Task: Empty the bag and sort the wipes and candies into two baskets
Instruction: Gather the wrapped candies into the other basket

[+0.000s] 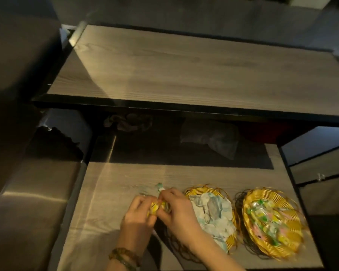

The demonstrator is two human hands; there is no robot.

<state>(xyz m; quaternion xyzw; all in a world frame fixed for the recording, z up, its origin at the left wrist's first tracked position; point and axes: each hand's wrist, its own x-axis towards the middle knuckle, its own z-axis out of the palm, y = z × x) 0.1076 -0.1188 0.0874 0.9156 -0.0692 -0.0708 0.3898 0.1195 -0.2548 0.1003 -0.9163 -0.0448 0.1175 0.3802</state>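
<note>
Hands meet at the near edge of a low wooden table (125, 184), fingers of both pinched together on one small yellow wrapped candy (154, 207) held between them. Left hand (140, 213) grips the candy from the left, its fingers curled around the wrapper; a beaded bracelet (123, 257) circles that wrist. Right hand (176, 209) closes on the same candy from the right, with its forearm crossing the front of the nearer basket. Just behind the fingertips, a small pale wipe packet (159, 187) with a green mark lies on the table; whether it touches either hand cannot be told. Immediately right of the hands sits a yellow wicker basket (204, 189) filled with crumpled pale blue-white wipes (213, 212). Beside it, further right and nearly touching, a second yellow wicker basket (262, 193) holds a heap of wrapped candies (268, 220) in green, pink and yellow. Both baskets rest on the table's near right part, each ringed by a darker looped wire border. Behind the table, in shadow beneath a higher wooden shelf (184, 71), lie a crumpled plastic bag (209, 139) and a bundled dark cloth (127, 122). Motion blur softens the hands and the basket contents, so finer details of the wrappers cannot be read.
</note>
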